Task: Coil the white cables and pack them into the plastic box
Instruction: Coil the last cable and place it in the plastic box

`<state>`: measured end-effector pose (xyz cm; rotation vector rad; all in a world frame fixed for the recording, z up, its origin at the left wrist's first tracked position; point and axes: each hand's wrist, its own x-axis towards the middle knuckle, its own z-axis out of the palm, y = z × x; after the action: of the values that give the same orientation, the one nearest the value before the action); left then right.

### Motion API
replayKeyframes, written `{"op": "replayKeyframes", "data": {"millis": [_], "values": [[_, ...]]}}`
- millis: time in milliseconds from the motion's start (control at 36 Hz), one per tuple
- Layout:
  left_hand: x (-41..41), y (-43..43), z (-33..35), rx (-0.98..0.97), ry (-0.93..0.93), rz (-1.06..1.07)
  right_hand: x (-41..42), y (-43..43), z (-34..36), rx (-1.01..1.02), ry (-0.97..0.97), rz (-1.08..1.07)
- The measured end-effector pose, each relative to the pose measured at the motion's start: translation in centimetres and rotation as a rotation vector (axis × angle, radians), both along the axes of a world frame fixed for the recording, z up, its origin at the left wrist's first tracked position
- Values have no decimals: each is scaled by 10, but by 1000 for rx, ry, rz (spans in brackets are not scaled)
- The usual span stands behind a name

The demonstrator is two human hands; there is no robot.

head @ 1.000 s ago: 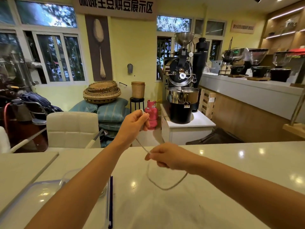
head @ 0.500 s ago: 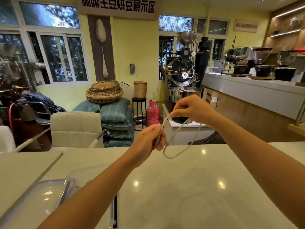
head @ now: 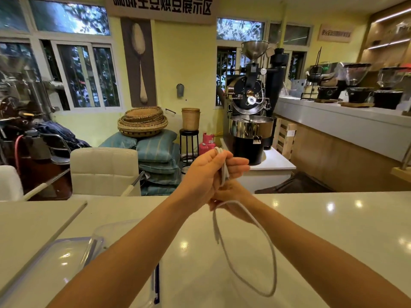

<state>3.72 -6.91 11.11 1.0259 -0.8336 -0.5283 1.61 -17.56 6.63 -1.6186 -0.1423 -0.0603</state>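
My left hand [head: 201, 174] is raised over the far edge of the white counter, closed around gathered strands of the white cable [head: 223, 167]. My right hand [head: 233, 193] sits just below and behind it, gripping the same strands, its fingers mostly hidden. From the hands a long loop of the cable [head: 270, 252] hangs down towards the counter, and a short free end with a plug dangles inside the loop. The clear plastic box [head: 104, 230] stands at the lower left, partly hidden by my left forearm.
A clear lid [head: 51, 261] with a bluish rim lies left of the box. The glossy white counter [head: 333, 230] spreads to the right. A white chair [head: 104, 170] stands behind the counter, a coffee roaster [head: 251, 121] beyond it.
My right hand has dropped from above the left hand to just beneath it. The left hand has risen and holds more strands, and the hanging loop has become longer.
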Motion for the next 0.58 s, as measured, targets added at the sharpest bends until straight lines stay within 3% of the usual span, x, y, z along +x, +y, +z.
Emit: {"op": "replayKeyframes", "data": {"millis": [167,361,417,500,583], "values": [[22,-6,0,70,-203,296,-19,33,-15,-292,264,252],[37,3,-22,327,-518,457,-37,21,18,-337,328,250],[37,6,-24,378,-582,464,-38,12,27,-268,344,223],[36,12,-28,466,-669,490,-43,0,44,-7,328,210],[32,13,-32,470,-623,421,-43,-13,56,228,264,217]]}}
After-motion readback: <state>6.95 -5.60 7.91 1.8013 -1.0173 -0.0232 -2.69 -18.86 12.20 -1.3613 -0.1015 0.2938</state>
